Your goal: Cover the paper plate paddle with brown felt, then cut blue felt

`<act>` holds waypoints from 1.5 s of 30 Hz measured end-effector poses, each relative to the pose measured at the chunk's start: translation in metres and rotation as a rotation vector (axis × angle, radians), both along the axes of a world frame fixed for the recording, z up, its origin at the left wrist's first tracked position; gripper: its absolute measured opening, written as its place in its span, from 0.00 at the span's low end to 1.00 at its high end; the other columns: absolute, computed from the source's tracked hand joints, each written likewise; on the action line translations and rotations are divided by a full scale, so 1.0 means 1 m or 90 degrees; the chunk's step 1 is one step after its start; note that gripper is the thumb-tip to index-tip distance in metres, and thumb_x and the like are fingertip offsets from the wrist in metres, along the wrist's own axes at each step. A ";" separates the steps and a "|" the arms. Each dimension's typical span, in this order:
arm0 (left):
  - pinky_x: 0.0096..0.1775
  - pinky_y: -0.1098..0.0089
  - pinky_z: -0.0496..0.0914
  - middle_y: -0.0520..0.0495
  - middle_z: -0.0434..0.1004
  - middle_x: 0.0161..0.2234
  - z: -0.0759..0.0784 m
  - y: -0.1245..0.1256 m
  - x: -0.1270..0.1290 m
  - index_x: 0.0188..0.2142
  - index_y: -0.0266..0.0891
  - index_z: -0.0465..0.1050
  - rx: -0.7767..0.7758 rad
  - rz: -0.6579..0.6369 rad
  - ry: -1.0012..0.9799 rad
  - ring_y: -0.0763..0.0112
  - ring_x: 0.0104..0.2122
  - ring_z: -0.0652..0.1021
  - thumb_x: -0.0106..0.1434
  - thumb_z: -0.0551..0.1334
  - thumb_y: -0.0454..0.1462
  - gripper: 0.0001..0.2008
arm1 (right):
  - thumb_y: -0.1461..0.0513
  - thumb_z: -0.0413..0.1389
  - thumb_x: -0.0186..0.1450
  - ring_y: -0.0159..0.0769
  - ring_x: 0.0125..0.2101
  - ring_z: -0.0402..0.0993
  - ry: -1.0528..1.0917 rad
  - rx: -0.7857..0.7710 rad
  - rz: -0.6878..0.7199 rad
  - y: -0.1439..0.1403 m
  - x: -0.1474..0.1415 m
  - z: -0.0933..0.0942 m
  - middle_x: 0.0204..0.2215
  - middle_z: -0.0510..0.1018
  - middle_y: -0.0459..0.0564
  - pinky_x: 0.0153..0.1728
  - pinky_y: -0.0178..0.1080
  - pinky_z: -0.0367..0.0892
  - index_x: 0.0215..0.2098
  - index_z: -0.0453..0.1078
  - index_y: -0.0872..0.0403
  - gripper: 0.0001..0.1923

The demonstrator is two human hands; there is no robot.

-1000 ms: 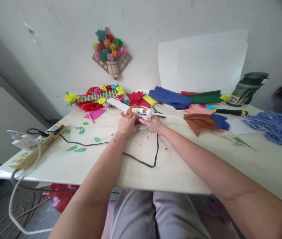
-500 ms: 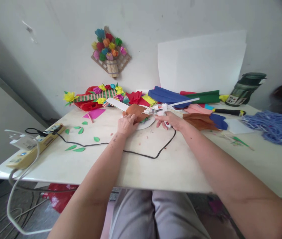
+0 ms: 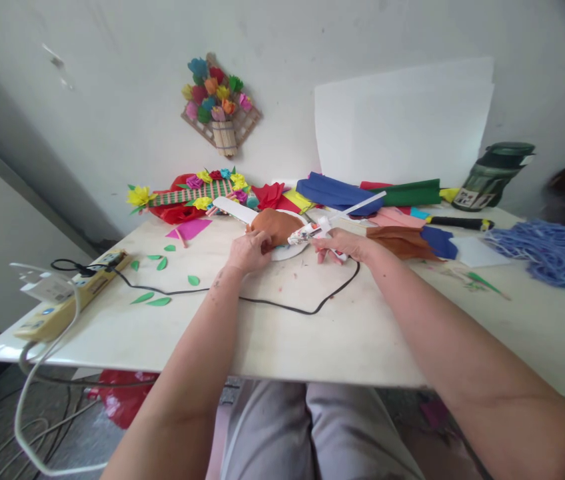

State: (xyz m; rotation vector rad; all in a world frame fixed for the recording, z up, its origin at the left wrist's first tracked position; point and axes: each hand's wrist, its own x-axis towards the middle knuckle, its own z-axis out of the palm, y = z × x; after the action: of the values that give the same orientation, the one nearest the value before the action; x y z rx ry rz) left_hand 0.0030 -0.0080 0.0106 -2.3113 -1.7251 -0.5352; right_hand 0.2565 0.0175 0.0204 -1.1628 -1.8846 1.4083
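Thin brown paper partly hid a white paddle-shaped card on the pale table, its neck pointing far-left. The left hand curled against the paper, fingertips hidden, grip unclear; the right hand gripped a white glue gun, nozzle leftward.

Some grey trousers are being worn, kinda loose looking, with soft folds running over the thighs. The left arm and right arm are bare as far as can be seen, left hand and right hand too. A few small dark marks can be spotted near the left wrist, too blurry to be read, plus one tiny dot by the right.
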 end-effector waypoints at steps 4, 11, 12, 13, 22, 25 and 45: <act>0.34 0.68 0.67 0.47 0.76 0.34 0.003 0.000 -0.005 0.38 0.42 0.70 -0.015 -0.023 -0.003 0.63 0.35 0.76 0.51 0.58 0.37 0.13 | 0.43 0.59 0.53 0.23 0.08 0.58 -0.043 0.006 0.001 0.002 0.000 -0.002 0.21 0.78 0.53 0.08 0.30 0.50 0.24 0.67 0.57 0.25; 0.35 0.68 0.67 0.47 0.77 0.30 -0.002 0.006 -0.011 0.30 0.39 0.72 0.011 -0.052 -0.032 0.65 0.31 0.76 0.50 0.56 0.33 0.08 | 0.43 0.56 0.57 0.21 0.10 0.58 -0.116 0.019 0.021 -0.008 -0.002 0.009 0.23 0.78 0.51 0.11 0.30 0.52 0.25 0.66 0.57 0.25; 0.36 0.68 0.67 0.47 0.77 0.30 -0.003 0.007 -0.012 0.30 0.39 0.72 0.012 -0.048 -0.041 0.65 0.31 0.76 0.50 0.56 0.34 0.08 | 0.43 0.56 0.57 0.21 0.10 0.58 -0.123 0.021 0.021 -0.009 -0.003 0.010 0.23 0.78 0.51 0.11 0.30 0.52 0.24 0.66 0.57 0.24; 0.36 0.68 0.67 0.47 0.77 0.30 -0.003 0.007 -0.012 0.30 0.39 0.73 0.010 -0.042 -0.052 0.65 0.31 0.76 0.51 0.56 0.34 0.09 | 0.43 0.56 0.57 0.21 0.10 0.58 -0.126 0.021 0.020 -0.010 -0.003 0.011 0.23 0.78 0.51 0.11 0.30 0.52 0.24 0.66 0.57 0.24; 0.36 0.69 0.67 0.47 0.77 0.31 -0.003 0.007 -0.014 0.34 0.39 0.72 -0.017 0.023 -0.118 0.64 0.33 0.76 0.54 0.55 0.37 0.10 | 0.42 0.56 0.55 0.21 0.10 0.60 -0.117 0.028 0.020 -0.003 -0.006 0.002 0.25 0.77 0.51 0.11 0.30 0.52 0.25 0.67 0.58 0.26; 0.35 0.69 0.66 0.48 0.77 0.31 -0.003 0.007 -0.014 0.35 0.40 0.72 -0.037 0.044 -0.140 0.64 0.34 0.76 0.55 0.54 0.37 0.11 | 0.42 0.56 0.56 0.21 0.10 0.59 -0.129 0.031 0.013 -0.003 -0.007 0.002 0.24 0.77 0.50 0.10 0.30 0.52 0.25 0.66 0.57 0.25; 0.39 0.69 0.68 0.51 0.79 0.36 -0.002 0.010 -0.017 0.39 0.44 0.77 -0.107 0.036 -0.249 0.66 0.37 0.76 0.53 0.54 0.35 0.17 | 0.44 0.54 0.57 0.30 0.16 0.68 -0.346 0.262 -0.077 -0.013 -0.034 0.003 0.24 0.76 0.47 0.19 0.33 0.64 0.38 0.72 0.53 0.23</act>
State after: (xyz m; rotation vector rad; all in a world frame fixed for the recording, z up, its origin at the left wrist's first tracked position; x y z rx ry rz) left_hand -0.0136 0.0019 0.0087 -2.3814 -2.0719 -0.9144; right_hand 0.2230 0.0045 0.0236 -1.5055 -2.2711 0.6217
